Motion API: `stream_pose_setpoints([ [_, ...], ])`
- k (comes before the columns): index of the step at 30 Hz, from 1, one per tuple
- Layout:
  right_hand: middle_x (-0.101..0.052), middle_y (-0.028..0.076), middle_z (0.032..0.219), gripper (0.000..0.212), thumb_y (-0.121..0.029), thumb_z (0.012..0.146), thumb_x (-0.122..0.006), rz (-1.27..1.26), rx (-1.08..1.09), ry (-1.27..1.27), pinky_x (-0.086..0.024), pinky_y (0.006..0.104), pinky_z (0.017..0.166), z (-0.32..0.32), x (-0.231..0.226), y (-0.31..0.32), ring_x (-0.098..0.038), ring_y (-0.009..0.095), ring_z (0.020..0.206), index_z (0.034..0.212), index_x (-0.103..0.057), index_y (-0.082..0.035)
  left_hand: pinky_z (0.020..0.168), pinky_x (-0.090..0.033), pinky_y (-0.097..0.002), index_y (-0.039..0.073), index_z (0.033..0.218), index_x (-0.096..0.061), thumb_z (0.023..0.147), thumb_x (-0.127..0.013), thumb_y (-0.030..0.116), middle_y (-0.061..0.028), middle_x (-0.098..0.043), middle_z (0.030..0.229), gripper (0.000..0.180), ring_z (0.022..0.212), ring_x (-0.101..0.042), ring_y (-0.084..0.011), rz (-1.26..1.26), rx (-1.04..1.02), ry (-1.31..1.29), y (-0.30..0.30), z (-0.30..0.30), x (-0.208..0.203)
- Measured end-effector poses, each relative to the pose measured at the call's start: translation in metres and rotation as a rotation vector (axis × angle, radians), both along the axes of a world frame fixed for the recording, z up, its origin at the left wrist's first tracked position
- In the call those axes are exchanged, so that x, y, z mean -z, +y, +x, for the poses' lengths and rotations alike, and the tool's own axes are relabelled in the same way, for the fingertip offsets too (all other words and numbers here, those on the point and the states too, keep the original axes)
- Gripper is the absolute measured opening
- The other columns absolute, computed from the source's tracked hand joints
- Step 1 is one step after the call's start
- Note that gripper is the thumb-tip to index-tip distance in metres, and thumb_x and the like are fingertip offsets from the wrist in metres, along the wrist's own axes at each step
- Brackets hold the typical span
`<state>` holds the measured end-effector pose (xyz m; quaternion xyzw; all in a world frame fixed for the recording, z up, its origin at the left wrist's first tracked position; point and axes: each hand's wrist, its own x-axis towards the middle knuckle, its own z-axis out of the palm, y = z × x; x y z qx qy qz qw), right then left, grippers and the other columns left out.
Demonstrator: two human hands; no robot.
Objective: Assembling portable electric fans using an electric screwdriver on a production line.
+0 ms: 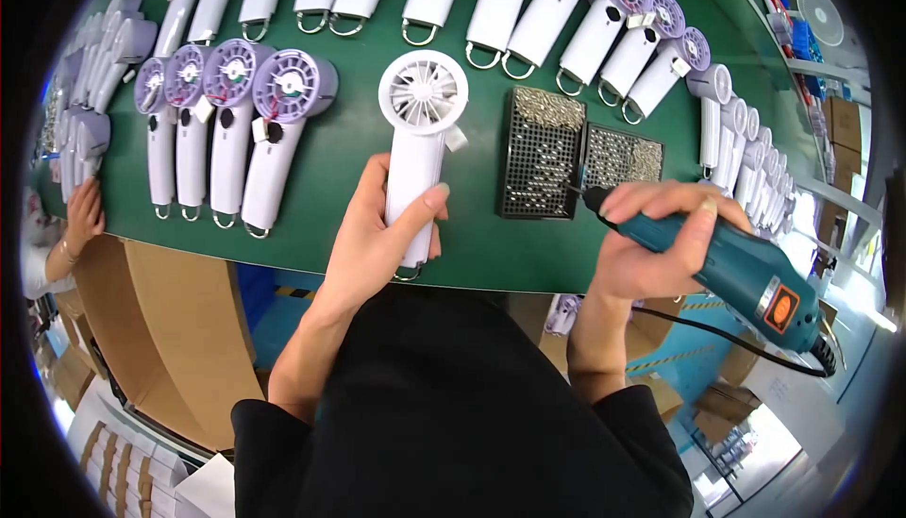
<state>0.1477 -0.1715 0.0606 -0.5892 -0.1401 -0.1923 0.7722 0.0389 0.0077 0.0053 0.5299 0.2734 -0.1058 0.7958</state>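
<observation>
My left hand (377, 235) grips the handle of a white handheld fan (420, 131) that lies flat on the green table (344, 155), its round grille pointing away from me. My right hand (651, 240) holds a teal electric screwdriver (731, 268) with an orange tag and a black cord; its tip rests at the edge of the black screw trays (541, 164). The two trays hold many small silver screws, piled at their far ends.
Rows of white and purple fans (231, 112) lie to the left, and more line the far edge (528, 8) and the right (746, 150). Another person's hand (83, 216) rests at the left edge. Cardboard boxes (179, 329) stand below the table.
</observation>
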Motion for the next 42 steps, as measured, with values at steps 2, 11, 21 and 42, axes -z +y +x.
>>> stream_pose_setpoints([
  [2,-0.050,0.014,0.061,0.020,-0.010,0.091,-0.054,-0.061,-0.019,0.010,-0.050,0.0364,0.038,0.003,0.006,-0.001,-0.051,0.021,0.040,0.102,-0.040,0.000,0.056,-0.050,-0.0268,0.000,0.123,-0.039,0.101,-0.056,0.016,-0.0092,-0.061,0.092,0.032,0.065,-0.063,-0.0143,-0.005,-0.066,-0.083,-0.012,-0.002,0.011],
  [11,-0.051,0.013,0.059,0.026,-0.012,0.092,-0.061,-0.114,-0.052,0.006,-0.050,0.0350,0.037,0.009,0.030,0.005,-0.051,0.020,0.040,0.102,-0.041,0.001,0.078,-0.060,-0.0363,-0.001,0.135,-0.035,0.099,-0.056,0.009,-0.0142,-0.061,0.116,0.043,0.091,-0.068,-0.0215,-0.117,-0.078,-0.120,-0.018,0.005,0.020],
  [21,-0.052,0.013,0.060,0.023,-0.010,0.092,-0.060,-0.161,-0.031,0.015,-0.050,0.0340,0.038,0.009,0.027,0.020,-0.051,0.019,0.039,0.098,-0.042,0.003,0.082,-0.059,-0.0361,0.000,0.138,-0.034,0.098,-0.059,0.008,-0.0159,-0.061,0.122,0.047,0.097,-0.068,-0.0236,-0.161,-0.115,-0.162,-0.015,0.011,0.024],
  [42,-0.056,0.018,0.084,0.036,-0.023,0.098,-0.058,-0.043,-0.526,0.010,-0.055,0.0468,0.054,-0.041,0.000,0.021,-0.061,0.031,0.057,0.120,-0.034,-0.007,0.089,-0.053,-0.0338,-0.002,0.137,-0.026,0.099,-0.058,0.008,-0.0146,-0.058,0.123,0.051,0.107,-0.064,-0.0200,-0.113,-0.078,-0.241,-0.018,0.015,0.031],
])
